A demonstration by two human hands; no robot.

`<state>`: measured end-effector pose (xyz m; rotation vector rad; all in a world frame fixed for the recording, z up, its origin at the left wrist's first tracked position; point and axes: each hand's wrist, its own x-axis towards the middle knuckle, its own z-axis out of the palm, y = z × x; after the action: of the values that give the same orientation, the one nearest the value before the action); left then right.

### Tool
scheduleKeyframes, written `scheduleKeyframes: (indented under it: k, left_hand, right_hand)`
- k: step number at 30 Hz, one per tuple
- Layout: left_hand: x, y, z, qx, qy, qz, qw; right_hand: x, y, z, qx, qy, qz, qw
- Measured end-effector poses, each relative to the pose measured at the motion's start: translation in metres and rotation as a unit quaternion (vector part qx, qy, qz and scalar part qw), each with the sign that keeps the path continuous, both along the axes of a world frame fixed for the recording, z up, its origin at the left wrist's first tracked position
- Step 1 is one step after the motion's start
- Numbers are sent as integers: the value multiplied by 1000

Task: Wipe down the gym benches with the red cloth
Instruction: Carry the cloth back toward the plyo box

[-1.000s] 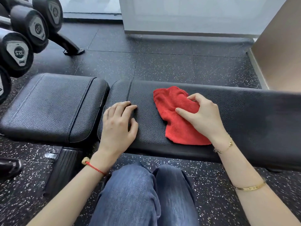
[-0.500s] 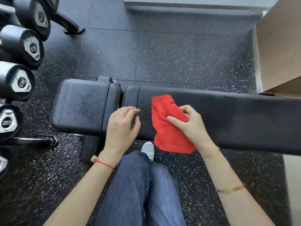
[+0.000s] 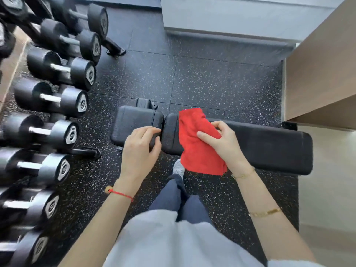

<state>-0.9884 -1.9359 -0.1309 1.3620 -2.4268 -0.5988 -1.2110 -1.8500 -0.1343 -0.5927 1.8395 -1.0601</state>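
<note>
A black padded gym bench lies across the speckled floor, with a short seat pad (image 3: 133, 120) on the left and a long back pad (image 3: 269, 145) on the right. My right hand (image 3: 221, 143) grips the red cloth (image 3: 194, 143) between thumb and fingers. The cloth hangs over the left end of the long pad and down past its near edge. My left hand (image 3: 138, 151) hovers over the gap between the two pads, fingers loosely curled and holding nothing. Whether it touches the bench I cannot tell.
A rack of several black dumbbells (image 3: 57, 101) fills the left side. A wooden panel (image 3: 323, 74) stands at the right, close to the bench's far end. A grey wall base (image 3: 231, 14) runs along the back. My legs and one shoe (image 3: 178, 167) are just in front of the bench.
The view has risen well above the bench. My right hand has lifted the red cloth off the pad so it now hangs. My left hand has come off the pad.
</note>
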Motion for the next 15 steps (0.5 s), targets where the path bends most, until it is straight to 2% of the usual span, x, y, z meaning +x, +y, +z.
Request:
scheduleKeyframes:
  k: [6,15]
  left_hand:
    - [6,2,45,-7,24,29,999]
    - [12,53,71,-2,60,166,984]
  right_hand:
    - [1,-5,51,-34,-9,3,999]
    - [-7,1,79,-84,-25,82,993]
